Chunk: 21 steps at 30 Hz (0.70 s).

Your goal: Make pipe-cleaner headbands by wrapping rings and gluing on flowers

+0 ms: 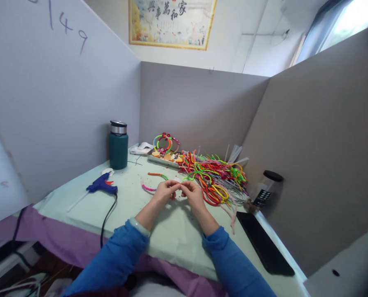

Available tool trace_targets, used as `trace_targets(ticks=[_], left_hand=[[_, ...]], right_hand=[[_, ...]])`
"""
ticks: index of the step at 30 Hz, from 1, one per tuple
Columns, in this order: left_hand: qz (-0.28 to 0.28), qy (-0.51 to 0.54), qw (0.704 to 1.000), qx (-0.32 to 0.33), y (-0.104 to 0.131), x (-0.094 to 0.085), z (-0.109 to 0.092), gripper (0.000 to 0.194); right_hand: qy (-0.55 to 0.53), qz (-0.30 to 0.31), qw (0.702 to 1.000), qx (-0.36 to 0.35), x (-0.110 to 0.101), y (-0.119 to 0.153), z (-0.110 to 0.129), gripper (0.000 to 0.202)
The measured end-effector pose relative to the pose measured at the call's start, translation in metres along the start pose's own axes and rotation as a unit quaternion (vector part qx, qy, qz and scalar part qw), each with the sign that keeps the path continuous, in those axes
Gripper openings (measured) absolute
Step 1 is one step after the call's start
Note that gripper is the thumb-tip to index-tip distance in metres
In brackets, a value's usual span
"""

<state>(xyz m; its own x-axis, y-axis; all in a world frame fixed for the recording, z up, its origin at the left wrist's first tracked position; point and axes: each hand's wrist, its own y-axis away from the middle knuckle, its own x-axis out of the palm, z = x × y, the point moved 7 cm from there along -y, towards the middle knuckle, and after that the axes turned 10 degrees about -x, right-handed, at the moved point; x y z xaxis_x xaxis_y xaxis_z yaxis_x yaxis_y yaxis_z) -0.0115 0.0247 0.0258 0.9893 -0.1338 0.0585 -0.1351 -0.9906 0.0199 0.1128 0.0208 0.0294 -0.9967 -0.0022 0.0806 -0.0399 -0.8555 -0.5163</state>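
Observation:
My left hand (166, 190) and my right hand (193, 194) meet over the middle of the table, thumbs and fingertips pinched together. Whatever lies between the fingertips is too small or hidden to make out. Left of my left hand is a curved pink and purple pipe cleaner piece (147, 188), partly covered by the hand. Just behind the hands lies an orange and green pipe cleaner piece (158, 175). Bright green pipe cleaners (199, 176) curve close behind my right hand, on the edge of a big pile of coloured pipe cleaners (216, 173).
At left lie a blue glue gun (102, 183) with its cable and a teal bottle (118, 146). A metal tray (165, 160) holds small pieces and colourful rings (163, 143). To the right are a clear jar with a black lid (266, 189) and a black phone-like slab (264, 243). Grey partitions (199, 103) enclose the table.

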Motion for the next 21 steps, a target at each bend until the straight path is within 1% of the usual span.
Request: trace_targets(ticks=[3,7,11,14,16,21], left_hand=[[-0.008,0.002,1.000,-0.005,0.001,-0.002,0.000,0.035],[0.003,0.012,1.000,-0.002,-0.002,-0.002,0.002,0.033],[0.038,0.022,0.999,-0.008,-0.004,0.003,0.006,0.034],[0.070,0.038,0.997,-0.018,-0.003,0.007,0.007,0.035],[0.086,0.043,0.995,-0.025,-0.001,0.009,0.008,0.036],[0.107,0.030,0.994,-0.022,0.001,0.012,0.004,0.037]], right_hand=[[0.003,0.009,1.000,-0.010,0.001,0.000,0.003,0.025],[0.015,0.027,0.999,-0.023,0.003,0.000,0.007,0.024],[0.005,0.032,0.999,-0.032,0.003,0.000,0.008,0.023],[-0.012,0.047,0.998,-0.038,0.006,0.001,0.009,0.022],[-0.005,0.053,0.998,-0.045,0.008,0.002,0.010,0.022],[0.016,0.051,0.998,-0.039,0.009,0.004,0.013,0.023]])
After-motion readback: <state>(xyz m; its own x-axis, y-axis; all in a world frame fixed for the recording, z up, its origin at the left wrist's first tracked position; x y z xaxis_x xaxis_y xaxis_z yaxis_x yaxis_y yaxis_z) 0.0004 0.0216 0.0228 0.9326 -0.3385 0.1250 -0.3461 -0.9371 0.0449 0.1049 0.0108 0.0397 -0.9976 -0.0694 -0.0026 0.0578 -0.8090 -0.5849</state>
